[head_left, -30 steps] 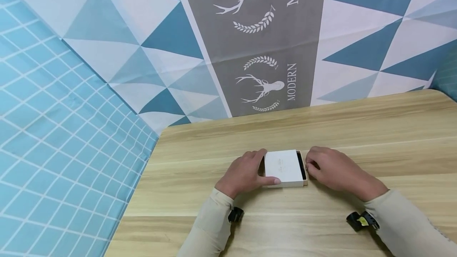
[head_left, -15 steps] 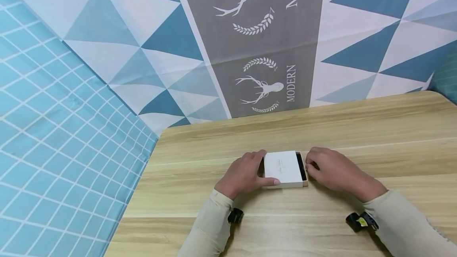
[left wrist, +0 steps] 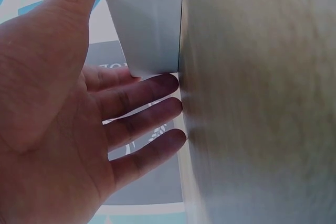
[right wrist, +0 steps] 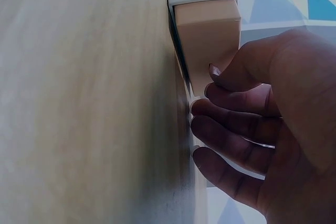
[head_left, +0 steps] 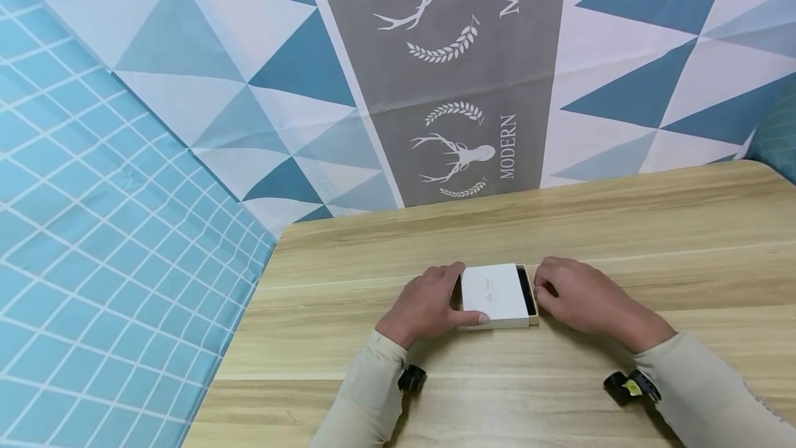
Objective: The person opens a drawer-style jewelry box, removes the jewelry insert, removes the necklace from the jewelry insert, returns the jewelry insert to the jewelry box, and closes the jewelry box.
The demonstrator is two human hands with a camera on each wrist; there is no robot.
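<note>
A flat white slide box (head_left: 493,296) with faint lettering lies on the table, its tan inner drawer (right wrist: 207,45) jutting slightly out of the right side and showing a dark inside. My left hand (head_left: 425,301) grips the white sleeve from the left, thumb along the near edge and forefinger at the far corner. The left wrist view has the other fingers (left wrist: 144,121) of that hand spread beyond the box. At the drawer's end, my right hand (head_left: 575,296) has curled fingers, with thumb and forefinger tips pinched together against the tan face. What they pinch is hidden.
The wood-grain table (head_left: 653,261) extends widely right of the hands and toward the front. Behind it hangs a patterned cloth (head_left: 472,88) with deer and triangles. A blue checked cloth (head_left: 124,227) borders the left edge. Each wrist wears a black strap (head_left: 411,379).
</note>
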